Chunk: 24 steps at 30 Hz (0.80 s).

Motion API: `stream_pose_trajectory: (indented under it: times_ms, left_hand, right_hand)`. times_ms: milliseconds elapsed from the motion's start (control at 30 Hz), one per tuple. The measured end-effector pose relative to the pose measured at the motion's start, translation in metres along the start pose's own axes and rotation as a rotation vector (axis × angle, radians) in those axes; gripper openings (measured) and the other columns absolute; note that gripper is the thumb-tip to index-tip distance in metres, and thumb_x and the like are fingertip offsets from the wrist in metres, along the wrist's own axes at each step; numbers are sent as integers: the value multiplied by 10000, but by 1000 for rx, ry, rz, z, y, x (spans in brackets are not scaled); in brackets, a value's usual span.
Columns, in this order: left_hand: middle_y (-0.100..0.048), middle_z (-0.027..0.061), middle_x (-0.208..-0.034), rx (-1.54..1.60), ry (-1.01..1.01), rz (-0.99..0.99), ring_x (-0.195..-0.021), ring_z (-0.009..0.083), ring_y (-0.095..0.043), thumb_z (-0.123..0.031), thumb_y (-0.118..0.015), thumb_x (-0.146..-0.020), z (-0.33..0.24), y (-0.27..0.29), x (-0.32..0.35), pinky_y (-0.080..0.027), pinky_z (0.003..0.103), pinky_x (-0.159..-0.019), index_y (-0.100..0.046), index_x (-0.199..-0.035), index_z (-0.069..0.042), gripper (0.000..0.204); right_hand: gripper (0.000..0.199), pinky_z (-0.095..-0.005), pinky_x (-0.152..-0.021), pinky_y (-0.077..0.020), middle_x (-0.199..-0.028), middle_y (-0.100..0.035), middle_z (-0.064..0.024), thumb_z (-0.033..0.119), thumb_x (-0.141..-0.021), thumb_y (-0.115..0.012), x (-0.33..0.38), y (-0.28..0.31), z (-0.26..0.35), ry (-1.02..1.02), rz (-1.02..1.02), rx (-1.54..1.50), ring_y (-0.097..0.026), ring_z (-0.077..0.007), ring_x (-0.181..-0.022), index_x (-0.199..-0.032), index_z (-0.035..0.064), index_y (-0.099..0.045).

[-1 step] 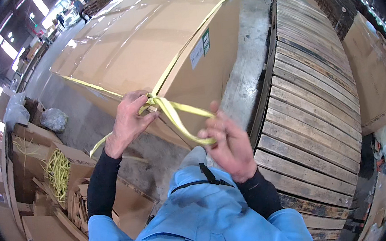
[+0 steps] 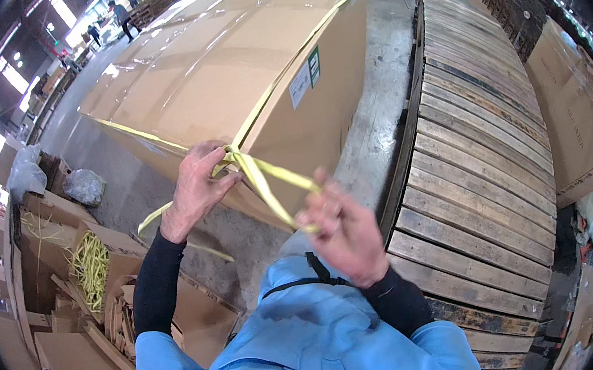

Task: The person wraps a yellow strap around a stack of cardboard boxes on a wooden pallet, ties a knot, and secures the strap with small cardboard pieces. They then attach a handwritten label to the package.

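Note:
A large taped cardboard box [image 2: 225,55] stands before me, with yellow plastic strapping [image 2: 256,178] running along its top edges to the near corner. At that corner my left hand [image 2: 200,186] pinches the strap where it crosses and loops. To the right, the strap forms an open loop that reaches my right hand [image 2: 345,230], whose fingers are curled on it and partly blurred. A loose strap end sticks out to the left behind my left wrist, and another piece hangs below it. A white and green label is on the box's right side.
A long slatted wooden platform [image 2: 475,166] runs along the right. At the lower left, a carton holds a heap of yellow strapping [image 2: 90,268] among cardboard scraps. Clear plastic bags [image 2: 84,185] lie beyond it. Another carton [image 2: 574,112] leans at far right; several people stand at far left.
My right hand has moved slightly left and down, drawing the strap loop narrower. My left hand stays at the box corner. A strap piece now shows below my left wrist.

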<state>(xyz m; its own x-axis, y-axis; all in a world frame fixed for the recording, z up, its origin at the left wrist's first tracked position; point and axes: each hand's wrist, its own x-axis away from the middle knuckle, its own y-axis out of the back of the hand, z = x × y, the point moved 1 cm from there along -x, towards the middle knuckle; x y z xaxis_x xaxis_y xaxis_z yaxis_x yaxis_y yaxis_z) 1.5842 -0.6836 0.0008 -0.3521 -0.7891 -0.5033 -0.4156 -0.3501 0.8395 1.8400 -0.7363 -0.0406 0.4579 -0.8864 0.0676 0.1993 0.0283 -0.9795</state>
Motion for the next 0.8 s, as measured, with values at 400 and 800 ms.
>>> stream_pose_trajectory:
  times_ms: [400, 800]
  left_hand:
    - [-573, 135, -846, -131, -101, -118, -826, 334, -589, 14, -743, -684, -11, -18, 27, -483, 424, -708, -624, -880, -16, 232]
    - [-576, 154, -972, -221, -153, -266, -891, 348, -596, 57, -702, -654, -24, -51, 56, -509, 434, -742, -603, -918, -28, 294]
  right_hand:
    - [77, -321, -840, -462, -758, -508, -8, 56, -878, -613, 51, 41, -36, 45, 285, 254, -423, -77, -624, -890, 54, -538]
    - [99, -354, -883, -433, -717, -483, -16, 78, -872, -598, 79, 67, -47, 68, 231, 411, -419, -105, -640, -829, 82, -509]
